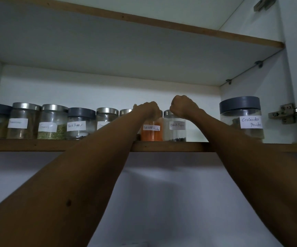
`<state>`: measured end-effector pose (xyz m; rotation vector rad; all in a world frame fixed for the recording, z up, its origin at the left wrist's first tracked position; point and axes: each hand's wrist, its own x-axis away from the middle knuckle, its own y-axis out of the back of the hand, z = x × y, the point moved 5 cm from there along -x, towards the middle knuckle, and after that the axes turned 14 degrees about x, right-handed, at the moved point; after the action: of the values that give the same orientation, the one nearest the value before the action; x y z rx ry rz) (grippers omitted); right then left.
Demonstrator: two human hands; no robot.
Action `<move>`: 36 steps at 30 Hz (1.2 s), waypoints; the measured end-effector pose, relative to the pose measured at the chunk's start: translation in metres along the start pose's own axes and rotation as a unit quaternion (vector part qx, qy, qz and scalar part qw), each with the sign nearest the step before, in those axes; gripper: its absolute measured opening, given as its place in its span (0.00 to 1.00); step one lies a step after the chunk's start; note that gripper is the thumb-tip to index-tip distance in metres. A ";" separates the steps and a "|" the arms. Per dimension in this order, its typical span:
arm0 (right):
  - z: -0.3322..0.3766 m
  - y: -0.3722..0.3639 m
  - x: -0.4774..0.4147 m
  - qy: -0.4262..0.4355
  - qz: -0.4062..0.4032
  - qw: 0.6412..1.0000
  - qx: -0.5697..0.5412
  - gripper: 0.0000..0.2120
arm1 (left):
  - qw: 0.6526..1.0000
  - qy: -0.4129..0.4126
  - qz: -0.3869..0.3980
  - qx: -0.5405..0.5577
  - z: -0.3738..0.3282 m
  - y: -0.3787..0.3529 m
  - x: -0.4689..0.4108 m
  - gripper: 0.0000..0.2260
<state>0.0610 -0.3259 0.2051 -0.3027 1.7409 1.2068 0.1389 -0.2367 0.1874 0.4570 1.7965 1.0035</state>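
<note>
Forearms reach up to the shelf (54,145). Left hand (148,108) curls round the red chilli powder jar (152,134) lid; right hand (181,106) is fisted on the adjoining black pepper jar (175,133), probably gripping. Pickup step; next, lift both clear of neighbours.

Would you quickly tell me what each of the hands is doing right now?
Left hand: closed, gripping the top of the red chilli powder jar.
Right hand: closed, gripping the top of the black pepper jar beside it.
</note>
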 end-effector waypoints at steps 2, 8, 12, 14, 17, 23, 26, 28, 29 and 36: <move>-0.001 -0.005 -0.004 -0.003 0.015 1.000 -0.007 0.17 | 1.000 -0.002 -0.009 -0.005 0.003 -0.002 -0.005 0.10; -0.004 -0.016 -0.010 -0.039 0.070 0.997 -0.011 0.16 | 1.000 0.005 -0.011 -0.026 0.003 -0.011 -0.009 0.16; -0.004 -0.023 -0.015 -0.057 0.085 0.995 -0.008 0.16 | 0.997 0.008 0.016 -0.074 0.002 -0.019 -0.014 0.17; -0.004 -0.026 -0.017 -0.055 0.089 0.994 -0.003 0.16 | 0.996 0.012 0.024 -0.083 0.004 -0.021 -0.015 0.19; -0.005 -0.029 -0.016 -0.050 0.092 0.995 -0.001 0.14 | 0.996 0.015 0.025 -0.090 0.006 -0.025 -0.012 0.23; -0.009 -0.036 -0.007 0.001 0.070 0.998 0.007 0.18 | 0.998 -0.002 -0.003 -0.068 0.013 -0.030 -0.003 0.30; -0.009 -0.035 0.002 -0.008 0.060 0.998 -0.010 0.14 | 0.997 -0.029 -0.036 -0.068 0.004 -0.022 0.003 0.34; -0.007 -0.031 0.009 0.005 0.037 0.999 -0.009 0.21 | 0.990 -0.077 -0.074 -0.093 -0.017 -0.012 0.013 0.33; -0.009 -0.028 0.009 0.001 0.015 1.000 -0.018 0.22 | 0.986 -0.092 -0.094 -0.100 -0.029 -0.006 0.021 0.31; -0.010 -0.012 0.022 -0.060 -0.026 0.996 -0.065 0.22 | 0.997 -0.056 -0.057 0.011 -0.073 -0.026 0.101 0.14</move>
<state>0.0522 -0.3335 0.1811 -0.3443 1.5459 1.2776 0.0325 -0.2133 0.1209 0.4103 1.7155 0.8638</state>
